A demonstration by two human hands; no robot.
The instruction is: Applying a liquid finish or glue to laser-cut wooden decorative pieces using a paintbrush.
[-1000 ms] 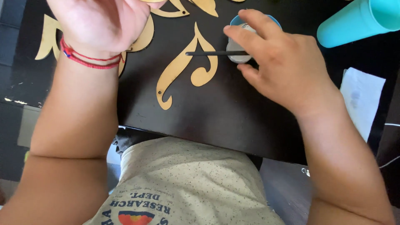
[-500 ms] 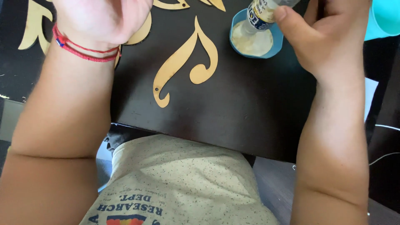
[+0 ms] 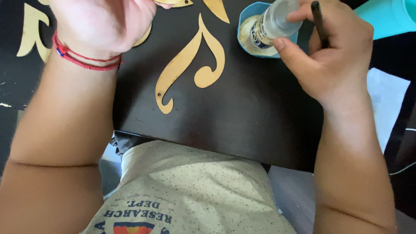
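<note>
Closest to the camera was the speckled beige shirt [image 3: 195,190], and the flat black board [image 3: 242,121] sat right over it like a lap desk. On the middle of the board lay a tan wooden scroll-shaped cutout [image 3: 190,69], flat and untouched.

At the board's far right, the right hand [image 3: 333,60] had its fingers [image 3: 288,45] closed round a small clear plastic bottle with a label [image 3: 277,19], tipped nozzle-down into the little blue dish [image 3: 249,13]. The same hand had a thin dark stick [image 3: 318,21] pinched upright.

Looked to me like the pouring bit. Any next move would need a steady tilt so nothing dripped onto the board.

At the board's far left, the left hand [image 3: 99,21], with a red thread bracelet [image 3: 84,58], rested knuckles-up. Its fingertips ran off frame, so I couldn't tell what it gripped.
</note>
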